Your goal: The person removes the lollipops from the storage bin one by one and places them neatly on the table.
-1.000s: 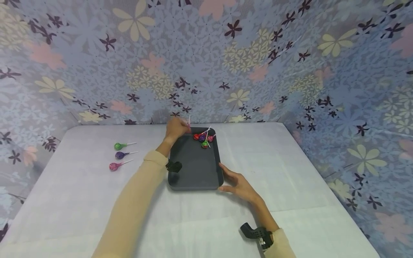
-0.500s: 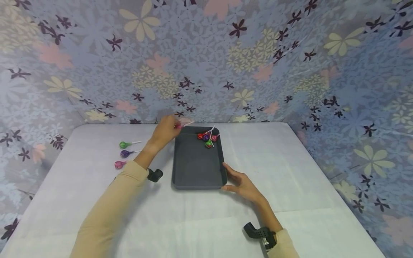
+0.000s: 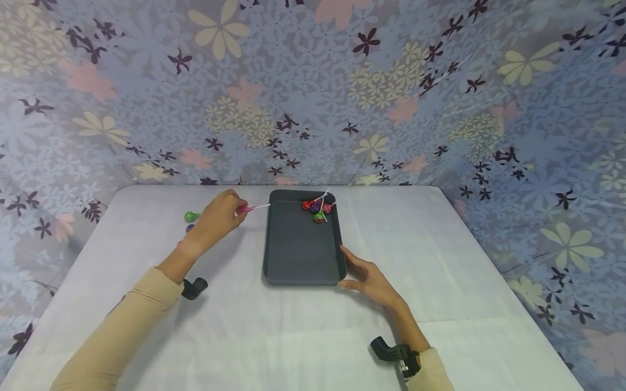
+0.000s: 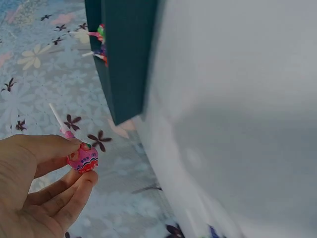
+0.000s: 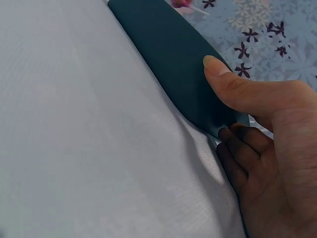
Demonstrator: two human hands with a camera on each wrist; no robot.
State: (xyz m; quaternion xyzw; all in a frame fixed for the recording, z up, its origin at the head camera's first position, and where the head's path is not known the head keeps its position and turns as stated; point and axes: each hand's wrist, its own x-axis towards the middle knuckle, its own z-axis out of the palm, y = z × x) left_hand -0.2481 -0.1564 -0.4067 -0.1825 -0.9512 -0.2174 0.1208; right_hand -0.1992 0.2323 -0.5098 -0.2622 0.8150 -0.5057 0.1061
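Between thumb and fingertips my left hand pinches a pink lollipop by its wrapped head. Its white stick points right toward the dark grey tray, and the hand is just left of that tray, above the table. My right hand holds the tray's near right corner, the thumb lying along the outer wall in the right wrist view. Inside the tray's far right corner are a red lollipop, a purple one, a pink one and a green lollipop, bunched together.
Left of the tray, a green lollipop and a purple lollipop lie on the white-covered table, partly behind my left hand. A pink one there is almost wholly hidden. Flowered cloth rises behind the table.
My left hand has carried the pink lollipop leftward from the tray's far left corner, and the stick has swung from upright to nearly level. My right hand stays at the tray.
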